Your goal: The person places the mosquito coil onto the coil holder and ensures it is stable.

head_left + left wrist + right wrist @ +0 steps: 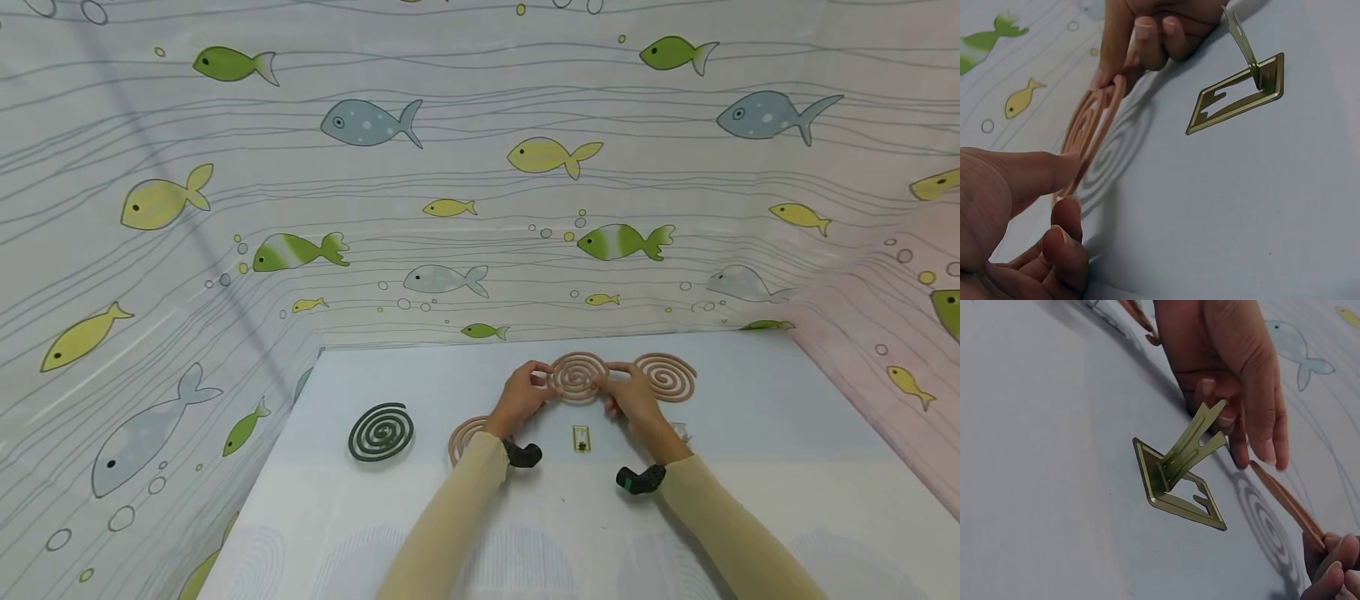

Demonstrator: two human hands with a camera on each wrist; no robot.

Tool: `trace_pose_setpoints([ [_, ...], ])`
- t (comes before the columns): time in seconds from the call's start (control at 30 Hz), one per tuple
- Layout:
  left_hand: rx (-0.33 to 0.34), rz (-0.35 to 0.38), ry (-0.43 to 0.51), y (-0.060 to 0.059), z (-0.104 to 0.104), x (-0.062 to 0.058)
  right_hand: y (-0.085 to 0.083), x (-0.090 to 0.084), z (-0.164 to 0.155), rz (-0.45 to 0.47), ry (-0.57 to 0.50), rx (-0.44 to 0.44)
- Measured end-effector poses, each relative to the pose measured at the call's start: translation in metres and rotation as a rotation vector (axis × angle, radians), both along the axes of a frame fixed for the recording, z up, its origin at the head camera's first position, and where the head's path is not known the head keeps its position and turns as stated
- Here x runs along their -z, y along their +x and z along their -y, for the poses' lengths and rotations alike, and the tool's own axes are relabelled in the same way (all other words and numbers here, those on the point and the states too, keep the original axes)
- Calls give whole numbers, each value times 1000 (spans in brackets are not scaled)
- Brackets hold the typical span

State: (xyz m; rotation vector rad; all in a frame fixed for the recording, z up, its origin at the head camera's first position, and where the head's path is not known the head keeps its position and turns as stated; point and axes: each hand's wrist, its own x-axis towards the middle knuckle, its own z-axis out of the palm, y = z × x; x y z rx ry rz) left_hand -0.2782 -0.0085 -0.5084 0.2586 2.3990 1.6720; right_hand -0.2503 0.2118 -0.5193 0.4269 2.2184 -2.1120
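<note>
Both hands, left hand (520,398) and right hand (633,404), pinched the pink coil (577,377) aloft; the brass stand (581,438) waited empty, near.

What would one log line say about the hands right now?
left hand: pinches pink coil | right hand: pinches same coil | coil: lifted off table | metal stand: between wrists

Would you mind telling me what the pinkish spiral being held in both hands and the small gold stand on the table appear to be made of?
The pinkish spiral looks like pressed, matte incense material, probably a mosquito coil: thin, flat, dull and stiff between the left hand and the right hand. The gold stand seems to be thin sheet metal with a brassy shine, with sharp cut edges and a tab bent upward.
</note>
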Motion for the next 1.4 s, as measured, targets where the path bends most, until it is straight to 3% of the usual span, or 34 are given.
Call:
trace_pose_setpoints([
  [0.37, 30, 32, 164, 1, 0, -4, 1, -7, 0, 27, -8, -26],
  [0.87, 45, 11, 192, 5, -2, -13, 4, -6, 4, -41, -47, -59],
  [1.2, 78, 7, 227, 5, 4, -14, 8, -4, -2, -72, -24, -155],
  [1.4, 120, 35, 307, 6, 4, -16, 12, -4, -3, -106, -54, -163],
])
